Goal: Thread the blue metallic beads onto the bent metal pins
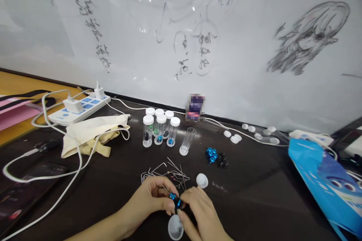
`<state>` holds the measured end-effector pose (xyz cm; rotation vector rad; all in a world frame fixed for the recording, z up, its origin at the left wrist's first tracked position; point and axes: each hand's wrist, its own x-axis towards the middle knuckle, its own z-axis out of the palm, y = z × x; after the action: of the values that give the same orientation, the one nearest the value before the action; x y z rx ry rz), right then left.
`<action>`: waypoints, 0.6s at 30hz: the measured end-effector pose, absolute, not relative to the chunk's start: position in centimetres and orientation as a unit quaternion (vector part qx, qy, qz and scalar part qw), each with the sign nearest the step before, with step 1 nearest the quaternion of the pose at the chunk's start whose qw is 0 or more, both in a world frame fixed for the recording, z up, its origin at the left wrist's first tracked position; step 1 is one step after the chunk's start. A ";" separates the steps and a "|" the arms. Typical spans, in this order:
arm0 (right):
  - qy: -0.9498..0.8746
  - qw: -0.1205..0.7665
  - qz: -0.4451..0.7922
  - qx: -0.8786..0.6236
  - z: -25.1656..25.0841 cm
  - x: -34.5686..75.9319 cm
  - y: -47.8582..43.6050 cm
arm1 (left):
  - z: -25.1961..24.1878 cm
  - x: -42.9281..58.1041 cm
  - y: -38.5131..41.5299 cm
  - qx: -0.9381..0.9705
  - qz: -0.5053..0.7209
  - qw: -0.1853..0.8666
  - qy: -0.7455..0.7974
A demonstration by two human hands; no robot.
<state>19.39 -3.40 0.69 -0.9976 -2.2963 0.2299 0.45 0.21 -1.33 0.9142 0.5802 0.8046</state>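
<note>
The blue-and-black fasteners point(178, 202) were half covered between your two hands, so their exact form was hard to make out. Your left grip point(154, 197) was closed on them from one side and your right grip point(200, 211) pinched them from the other, just above a round, open-mouthed container point(175, 228) whose contents you could not tell. Your left grip also hid part of the tangled hex keys point(177, 175), and the phone screen point(195, 107) was blurred.

Farther back on the dark surface point(254, 188), six clear tubes point(160, 130) stood under white caps, with small black, blue and green pieces inside. An uncapped tube point(188, 141) was near their right end. Metallic blue screws point(211, 154) were heaped just beside black screws point(222, 160), and a shallow, round white cap point(202, 180) lay nearer you.
</note>
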 end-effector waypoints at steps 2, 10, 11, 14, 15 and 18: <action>-0.868 0.305 0.099 -0.380 0.7 19.5 -3.3 | -1.2 0.4 0.2 0.426 0.372 0.779 0.269; -0.870 0.312 0.097 -0.370 -0.1 19.7 -3.1 | -1.0 0.5 0.0 0.425 0.373 0.773 0.288; -0.866 0.324 0.097 -0.369 -0.1 19.7 -3.1 | -1.0 0.5 0.0 0.421 0.373 0.774 0.290; -0.853 0.355 0.106 -0.367 0.1 19.7 -3.1 | -1.1 0.4 0.0 0.409 0.379 0.778 0.290; -0.851 0.355 0.114 -0.369 0.1 19.7 -3.1 | -1.2 0.4 0.0 0.406 0.383 0.778 0.289; -0.855 0.329 0.139 -0.375 0.4 19.8 -3.1 | -1.3 0.4 0.0 0.398 0.389 0.779 0.288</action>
<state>19.79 -3.10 0.44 -0.9810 -2.2382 0.3644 0.37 0.04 -1.26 0.8610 0.6218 0.8407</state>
